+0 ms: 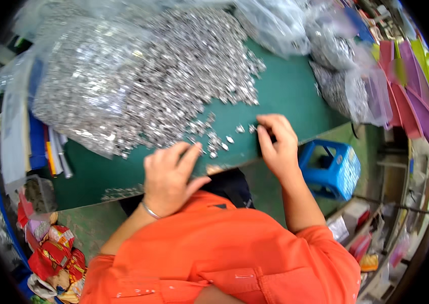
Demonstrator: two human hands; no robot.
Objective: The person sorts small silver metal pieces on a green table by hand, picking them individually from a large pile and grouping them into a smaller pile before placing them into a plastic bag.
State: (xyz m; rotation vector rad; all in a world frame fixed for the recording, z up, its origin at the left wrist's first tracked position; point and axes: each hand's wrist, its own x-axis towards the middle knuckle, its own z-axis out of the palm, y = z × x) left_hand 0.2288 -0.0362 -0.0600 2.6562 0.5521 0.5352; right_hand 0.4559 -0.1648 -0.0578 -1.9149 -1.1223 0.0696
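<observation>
A large heap of small shiny silver metal pieces (pixel 194 61) covers much of the green table (pixel 295 86). My left hand (pixel 166 177) is open at the near edge, thumb apart, its fingertips beside a few loose pieces (pixel 213 144). A metal bangle (pixel 149 210) circles that wrist. To the right, my right hand (pixel 280 144) has its curled index finger and thumb slightly apart. Right at those fingertips lies a single small metal piece (pixel 252 128), with another just left of it. Anything under the right hand's other fingers is hidden.
A clear plastic bag (pixel 87 86) lies over the heap's left side. Filled clear bags (pixel 333 86) stand at the back right, near pink, purple and green bins (pixel 407 96). A blue stool (pixel 331 169) stands right of the table. Red packets (pixel 57 253) lie at lower left.
</observation>
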